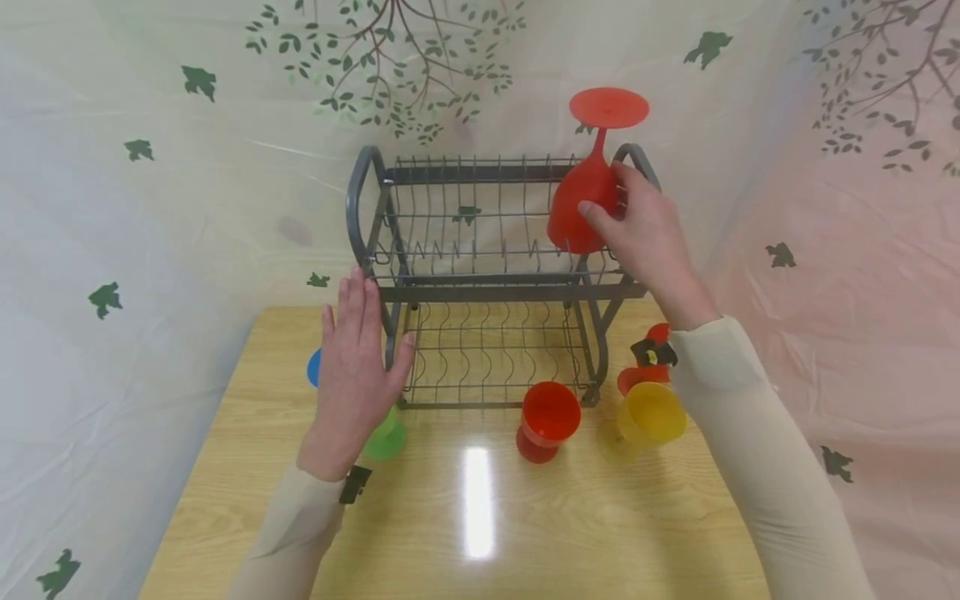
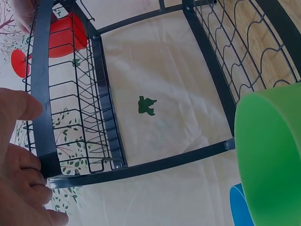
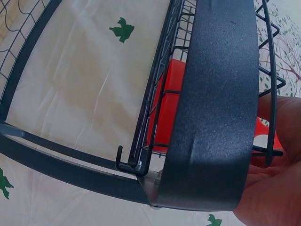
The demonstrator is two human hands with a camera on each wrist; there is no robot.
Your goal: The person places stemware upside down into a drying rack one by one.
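Note:
My right hand [image 1: 651, 237] grips the bowl of a red plastic goblet [image 1: 585, 200], thumb on its near side. The goblet is upside down and slightly tilted, foot up, with its rim down in the right end of the dish rack's upper tier. In the right wrist view, rack bars partly hide the red goblet [image 3: 164, 113]. My left hand [image 1: 352, 371] rests with straight fingers against the front left corner of the dark two-tier dish rack [image 1: 510, 293], thumb spread apart. The left wrist view has the thumb against the rack's front bar [image 2: 43, 84].
A red cup [image 1: 551, 414] and a yellow cup [image 1: 654, 414] stand upright before the rack's right side. Another red piece [image 1: 643, 379] lies behind the yellow one, partly hidden. Green [image 1: 386, 437] and blue [image 1: 313, 368] cups stand at left, partly behind my left hand. Patterned cloth hangs behind.

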